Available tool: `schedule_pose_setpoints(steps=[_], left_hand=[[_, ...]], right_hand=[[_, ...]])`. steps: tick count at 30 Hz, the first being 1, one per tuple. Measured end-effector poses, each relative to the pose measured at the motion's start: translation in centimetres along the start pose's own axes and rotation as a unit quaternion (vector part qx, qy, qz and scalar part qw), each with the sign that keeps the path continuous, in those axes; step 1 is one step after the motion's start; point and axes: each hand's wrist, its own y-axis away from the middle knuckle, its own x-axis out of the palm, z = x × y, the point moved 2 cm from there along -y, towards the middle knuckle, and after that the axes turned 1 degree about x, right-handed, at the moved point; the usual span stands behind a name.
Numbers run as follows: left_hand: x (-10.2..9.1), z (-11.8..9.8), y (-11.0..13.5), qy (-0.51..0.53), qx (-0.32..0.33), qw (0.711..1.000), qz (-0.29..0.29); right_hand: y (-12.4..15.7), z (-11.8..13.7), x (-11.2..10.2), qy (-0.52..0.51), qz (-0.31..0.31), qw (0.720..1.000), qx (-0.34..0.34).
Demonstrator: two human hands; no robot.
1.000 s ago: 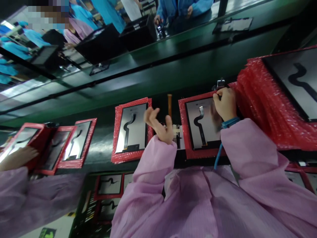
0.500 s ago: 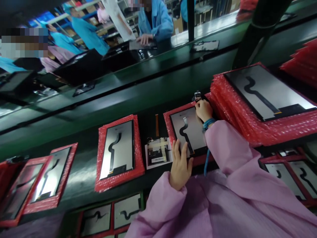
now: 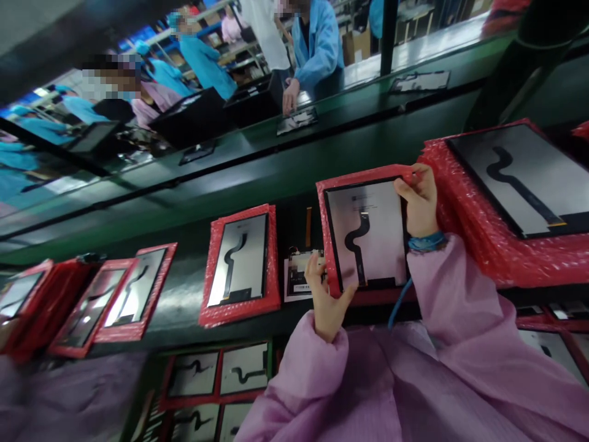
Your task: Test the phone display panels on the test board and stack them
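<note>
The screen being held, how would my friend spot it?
Find the dark bench, then the red stack on the picture's right. Just left of that is the screen, backed by red wrap. Unlike its neighbours, it has the right hand at its upper right corner and the left hand at its lower left.
</note>
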Motion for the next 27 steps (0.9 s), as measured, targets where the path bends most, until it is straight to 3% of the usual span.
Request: schedule_pose_setpoints(steps=[3,6,10,15,21,24,27], left_hand=[[-0.4,0.0,-0.8,0.112,-0.061,0.992,0.018],[-0.8,-0.9,-1.2,0.091,-0.074,0.991,0.064],[-3.3,-1.8,-1.3,0.082,-0.071,0.994,0.008],[-10.2,-1.6,-2.5,0.067,-0.123,0.989,-0.054],[-21.0,-0.5,-5.8,0.053,-0.132,0.974,-0.179],[-24.6,1.0,-7.5,0.044,-0.187,0.969,-0.155],[-26.7,2.7,-8.4,-0.017,-0.244,0.964,-0.103]], right_hand=[[0.3,-0.1,0.5,-0.007,-0.024,1.000,0.009],[0.8,-0.1,1.4,-0.032,-0.013,0.999,0.022],[1.5,0.3,2.5,-0.115,0.048,0.988,0.092],[2.1,0.8,2.9,-0.149,0.171,0.959,0.170],[1.9,0.5,2.7,-0.164,0.141,0.953,0.210],[1.9,0.3,2.9,-0.156,0.146,0.952,0.220],[1.8,-0.1,3.0,-0.137,0.152,0.955,0.215]])
